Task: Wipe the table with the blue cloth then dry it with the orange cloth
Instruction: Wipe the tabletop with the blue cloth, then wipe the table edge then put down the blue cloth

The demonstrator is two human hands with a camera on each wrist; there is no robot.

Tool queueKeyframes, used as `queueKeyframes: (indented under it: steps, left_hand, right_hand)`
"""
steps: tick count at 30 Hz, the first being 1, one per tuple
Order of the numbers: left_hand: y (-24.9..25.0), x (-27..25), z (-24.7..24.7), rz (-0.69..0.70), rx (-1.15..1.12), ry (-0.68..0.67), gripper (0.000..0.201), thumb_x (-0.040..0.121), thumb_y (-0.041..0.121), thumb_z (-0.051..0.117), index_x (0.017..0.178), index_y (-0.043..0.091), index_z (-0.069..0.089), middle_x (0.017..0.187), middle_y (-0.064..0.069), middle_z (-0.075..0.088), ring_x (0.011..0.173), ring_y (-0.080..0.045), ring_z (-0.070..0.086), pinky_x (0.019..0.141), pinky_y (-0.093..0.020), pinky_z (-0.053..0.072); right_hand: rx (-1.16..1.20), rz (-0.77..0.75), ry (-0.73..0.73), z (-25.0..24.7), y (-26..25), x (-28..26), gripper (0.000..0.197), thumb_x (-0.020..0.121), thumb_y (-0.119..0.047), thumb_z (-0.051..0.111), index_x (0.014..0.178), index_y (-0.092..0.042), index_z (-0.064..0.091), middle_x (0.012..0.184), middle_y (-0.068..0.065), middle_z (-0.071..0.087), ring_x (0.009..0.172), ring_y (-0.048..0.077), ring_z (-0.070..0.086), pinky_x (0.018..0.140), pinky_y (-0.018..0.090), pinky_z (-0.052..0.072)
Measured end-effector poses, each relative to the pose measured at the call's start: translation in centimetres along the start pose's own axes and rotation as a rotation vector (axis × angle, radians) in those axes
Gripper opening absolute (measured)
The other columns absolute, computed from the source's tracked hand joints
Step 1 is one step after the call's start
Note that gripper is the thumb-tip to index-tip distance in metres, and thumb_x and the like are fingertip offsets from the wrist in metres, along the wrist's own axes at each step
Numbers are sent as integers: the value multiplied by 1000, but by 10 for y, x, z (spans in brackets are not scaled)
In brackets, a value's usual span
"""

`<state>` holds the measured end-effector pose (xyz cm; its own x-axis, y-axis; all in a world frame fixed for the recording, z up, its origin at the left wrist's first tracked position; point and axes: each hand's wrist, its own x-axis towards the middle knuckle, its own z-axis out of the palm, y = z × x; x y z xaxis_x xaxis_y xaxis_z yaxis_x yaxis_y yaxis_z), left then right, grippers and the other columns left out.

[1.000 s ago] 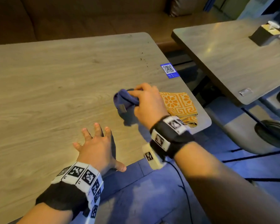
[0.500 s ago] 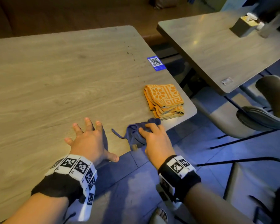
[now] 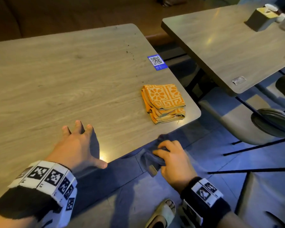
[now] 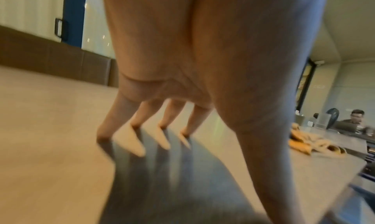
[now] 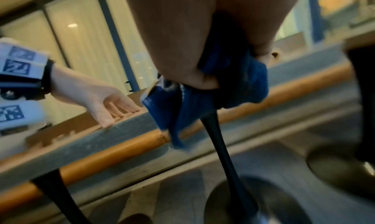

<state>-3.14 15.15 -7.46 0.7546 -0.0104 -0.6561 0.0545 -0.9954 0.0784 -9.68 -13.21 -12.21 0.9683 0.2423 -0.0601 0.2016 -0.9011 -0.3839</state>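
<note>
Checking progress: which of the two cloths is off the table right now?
The blue cloth, gripped by the right hand past the edge; the orange cloth lies folded on top.

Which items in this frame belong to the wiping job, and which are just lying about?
Job:
- blue cloth, gripped in the right hand, off the table's near edge
- orange cloth, folded near the corner
- table, with the left hand flat on it

Lying about:
- QR sticker
- second table with a holder and a wrapper

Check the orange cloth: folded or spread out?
Folded. The orange cloth lies as a compact square near the table corner, with stacked layer edges showing along its near side.
</note>
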Motion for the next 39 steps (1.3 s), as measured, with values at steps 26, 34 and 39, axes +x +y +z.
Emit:
queueKeyframes:
  steps: [26, 34, 39]
  left_hand:
    - [181, 120, -130, 79, -224, 291, 99, 67, 90, 49, 145, 31, 37, 131, -1, 47, 113, -24, 57, 82, -35, 48]
    - [94, 217, -202, -148, -446, 344, 104, 76, 80, 51, 157, 21, 22, 164, -11, 15, 147, -36, 27, 116, -49, 33]
    - [61, 275, -225, -337, -398, 319, 98, 76, 88, 24, 158, 36, 12, 168, -6, -4, 150, -47, 5, 116, -66, 21]
  right_hand:
    - [73, 33, 42, -183, 167, 260, 16, 71, 1, 60, 74, -13, 67, 79, 3, 59, 71, 22, 55, 61, 27, 41]
    - [71, -186, -41, -188, 116, 413, 22, 75, 0, 60, 86, -15, 71, 93, 8, 65, 88, 25, 59, 76, 26, 40]
    - [77, -322, -107, -190, 78, 508, 27, 81, 0, 57, 95, -18, 70, 96, 2, 62, 89, 18, 54, 80, 26, 40]
